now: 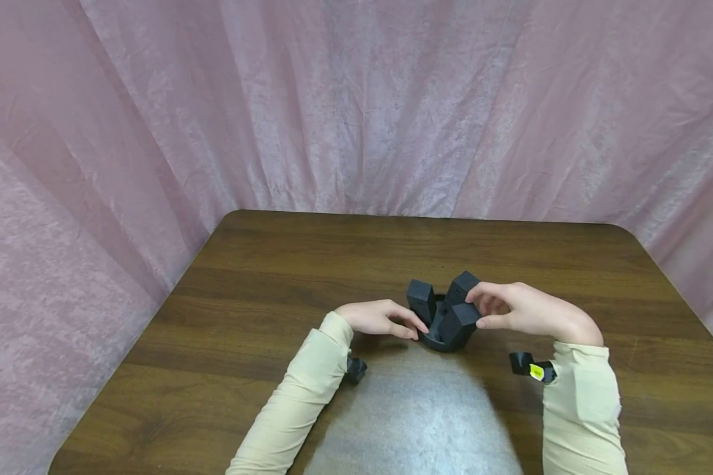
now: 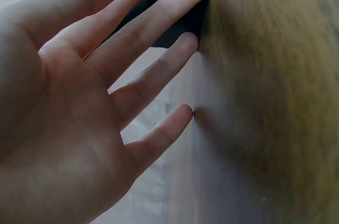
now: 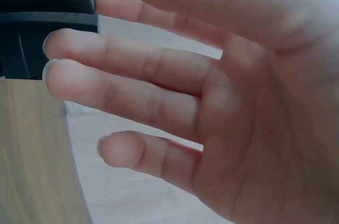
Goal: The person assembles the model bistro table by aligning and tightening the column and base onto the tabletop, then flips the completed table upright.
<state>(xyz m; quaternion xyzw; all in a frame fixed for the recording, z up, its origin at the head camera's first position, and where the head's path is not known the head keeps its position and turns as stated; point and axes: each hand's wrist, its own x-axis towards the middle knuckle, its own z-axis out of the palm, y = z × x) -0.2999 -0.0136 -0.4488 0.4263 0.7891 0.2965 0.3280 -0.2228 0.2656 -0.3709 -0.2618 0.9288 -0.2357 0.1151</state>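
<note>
A black round base [image 1: 435, 344] with three upright black blocks around it sits on the table. My left hand [image 1: 386, 318] touches the base's left side with index finger and thumb. In the left wrist view its fingers [image 2: 143, 38] are extended, some tips against the black side close to the tabletop. My right hand [image 1: 525, 309] pinches the front right black block [image 1: 460, 316] between thumb and fingers. The right wrist view shows its other fingers [image 3: 122, 86] spread loosely beside it. The left block [image 1: 420, 301] and the back right block [image 1: 461, 286] stand beyond the hands.
A brown wood-grain table [image 1: 309, 264] with rounded far corners carries everything, and a bright reflection lies on its near part. Pink velvet curtains [image 1: 356, 119] hang behind it and along the sides. Small black wrist cameras show below the left forearm and beside the right.
</note>
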